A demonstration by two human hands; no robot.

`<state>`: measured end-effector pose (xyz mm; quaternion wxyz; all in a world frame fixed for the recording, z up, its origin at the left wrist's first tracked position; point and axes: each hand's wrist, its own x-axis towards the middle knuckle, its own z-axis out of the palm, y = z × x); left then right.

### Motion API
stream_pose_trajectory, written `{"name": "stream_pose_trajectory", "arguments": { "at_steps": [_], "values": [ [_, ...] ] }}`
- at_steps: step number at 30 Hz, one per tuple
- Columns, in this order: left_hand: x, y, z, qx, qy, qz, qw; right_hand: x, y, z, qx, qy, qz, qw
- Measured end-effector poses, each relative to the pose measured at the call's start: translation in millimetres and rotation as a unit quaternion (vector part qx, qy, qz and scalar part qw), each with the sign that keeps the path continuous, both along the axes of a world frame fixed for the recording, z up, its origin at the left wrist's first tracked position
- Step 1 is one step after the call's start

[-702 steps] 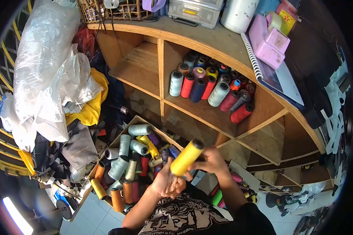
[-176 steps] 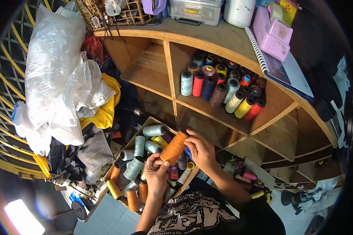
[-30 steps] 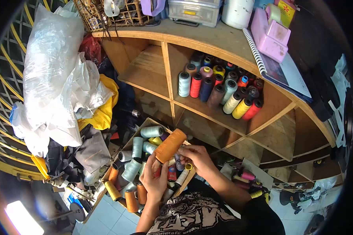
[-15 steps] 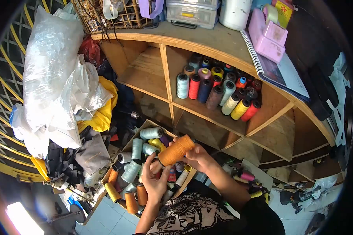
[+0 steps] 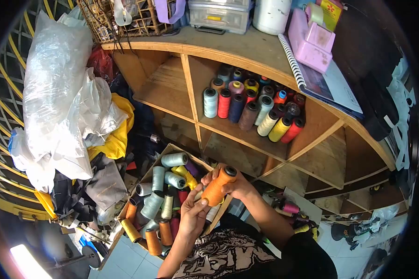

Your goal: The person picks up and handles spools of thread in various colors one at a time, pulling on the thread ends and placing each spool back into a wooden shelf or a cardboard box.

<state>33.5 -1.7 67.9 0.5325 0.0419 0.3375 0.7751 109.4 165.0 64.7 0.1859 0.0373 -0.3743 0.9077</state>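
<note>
An orange thread spool (image 5: 215,189) is held between my two hands above a box of spools. My right hand (image 5: 240,185) is closed around its upper side, below the dark hole of the core. With fingers bent, my left hand (image 5: 193,215) grips the lower end from the left. Under them, the open cardboard box (image 5: 187,152) holds several spools lying in different directions, among them a pale blue spool (image 5: 174,159), a yellow spool (image 5: 131,230) and a brown-orange spool (image 5: 152,242). My hands hide part of the box.
A curved wooden shelf (image 5: 188,88) stands ahead, with upright spools (image 5: 249,116) grouped in one compartment. On its top are a pink tape dispenser (image 5: 310,44), a spiral notebook (image 5: 328,88) and a wicker basket (image 5: 104,23). Plastic-wrapped bundles (image 5: 56,88) are piled at left.
The orange spool has turned from lying slanted to more upright, its core end now facing up toward me. Both hands shifted their grip with it. The view has moved slightly.
</note>
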Motion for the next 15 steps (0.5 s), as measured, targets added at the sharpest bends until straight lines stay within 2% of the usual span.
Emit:
{"name": "stream_pose_trajectory", "arguments": {
  "at_steps": [1, 3, 5, 8, 11, 15],
  "values": [
    [0, 0, -2, 0.0, -0.001, -0.002, 1.0, 3, 2, 0, 0.003, -0.007, 0.017, 1.0],
    [0, 1, -4, 0.023, -0.079, -0.037, 0.996, 8, 5, -1, 0.005, -0.015, 0.033, 0.999],
    [-2, -3, -17, 0.016, -0.05, -0.063, 0.997, 11, 11, -4, 0.064, -0.008, 0.064, 0.996],
    [-3, -3, -26, -0.005, -0.113, -0.089, 0.99, 16, 18, -12, 0.079, 0.008, 0.108, 0.991],
    [-6, -1, -31, -0.012, -0.157, -0.093, 0.983, 21, 16, 11, 0.082, -0.061, 0.068, 0.992],
    [-7, 2, -31, 0.006, -0.14, -0.079, 0.987, 25, 22, -1, 0.094, -0.049, 0.067, 0.992]
  ]
}}
